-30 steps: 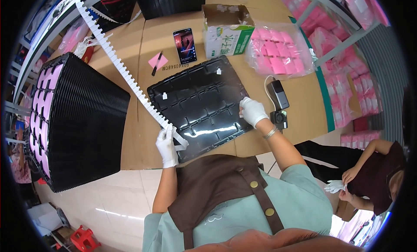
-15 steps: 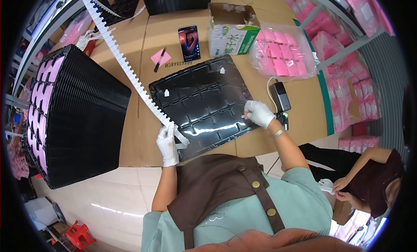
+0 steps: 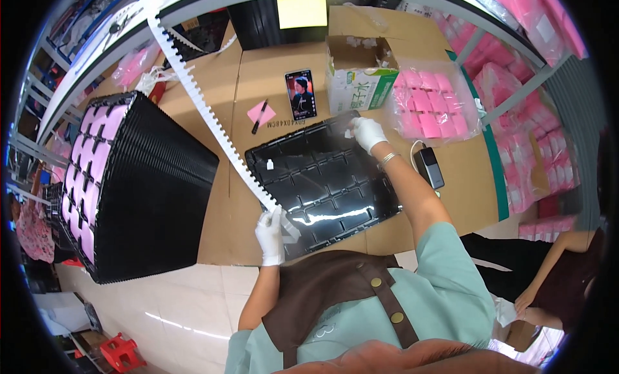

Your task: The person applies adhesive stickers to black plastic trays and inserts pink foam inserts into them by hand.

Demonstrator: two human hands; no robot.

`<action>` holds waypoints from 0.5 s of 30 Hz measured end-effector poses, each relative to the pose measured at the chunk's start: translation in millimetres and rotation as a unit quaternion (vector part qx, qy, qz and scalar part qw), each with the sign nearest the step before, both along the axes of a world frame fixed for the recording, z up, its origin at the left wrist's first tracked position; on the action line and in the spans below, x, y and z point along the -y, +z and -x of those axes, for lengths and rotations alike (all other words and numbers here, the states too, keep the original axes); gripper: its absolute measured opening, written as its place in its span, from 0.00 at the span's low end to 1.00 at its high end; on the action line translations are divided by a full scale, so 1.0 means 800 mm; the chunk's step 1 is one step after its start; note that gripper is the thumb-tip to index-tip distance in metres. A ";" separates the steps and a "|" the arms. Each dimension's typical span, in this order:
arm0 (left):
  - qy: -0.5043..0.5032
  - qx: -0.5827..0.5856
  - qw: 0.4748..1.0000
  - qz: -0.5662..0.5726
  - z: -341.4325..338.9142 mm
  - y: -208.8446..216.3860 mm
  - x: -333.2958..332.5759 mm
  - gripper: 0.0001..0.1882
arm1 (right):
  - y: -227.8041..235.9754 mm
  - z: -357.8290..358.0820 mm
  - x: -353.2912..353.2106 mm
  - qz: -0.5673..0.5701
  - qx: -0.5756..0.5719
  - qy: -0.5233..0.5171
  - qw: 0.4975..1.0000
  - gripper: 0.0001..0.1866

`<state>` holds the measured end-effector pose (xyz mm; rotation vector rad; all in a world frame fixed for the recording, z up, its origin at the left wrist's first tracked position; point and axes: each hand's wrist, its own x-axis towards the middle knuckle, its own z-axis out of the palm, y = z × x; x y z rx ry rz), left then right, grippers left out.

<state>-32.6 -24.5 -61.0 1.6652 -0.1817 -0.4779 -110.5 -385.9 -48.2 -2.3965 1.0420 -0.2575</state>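
Two gloved hands: the left hand keeps its grip pinched on the white strip; the right hand bends its fingers at a small white tab, pinching or merely touching it I cannot tell.
Carton: open-topped, near the bench's far edge, white scraps at its rim.
Clear bag: rows of pink pieces, toward the far right corner.
Stacked trays: at the left edge, lilac pieces in the outermost compartments.
Black tray: by the near edge's middle, glossy, askew, cross-ridged, a second tab on its far left part.
Strip's look: toothed along one side, slanting from the far left, loose end curled over the tray.
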 end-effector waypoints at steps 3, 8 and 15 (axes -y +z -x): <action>-0.005 -0.023 0.999 0.021 0.001 0.008 0.003 0.10 | 0.005 -0.006 0.017 -0.002 -0.092 0.059 0.994 0.10; -0.028 -0.008 0.999 -0.021 0.000 0.012 0.008 0.13 | 0.009 -0.002 0.016 0.012 -0.044 0.090 0.995 0.15; -0.059 -0.018 0.994 -0.088 0.010 0.063 0.003 0.22 | -0.015 -0.056 0.012 0.007 -0.073 0.085 0.994 0.10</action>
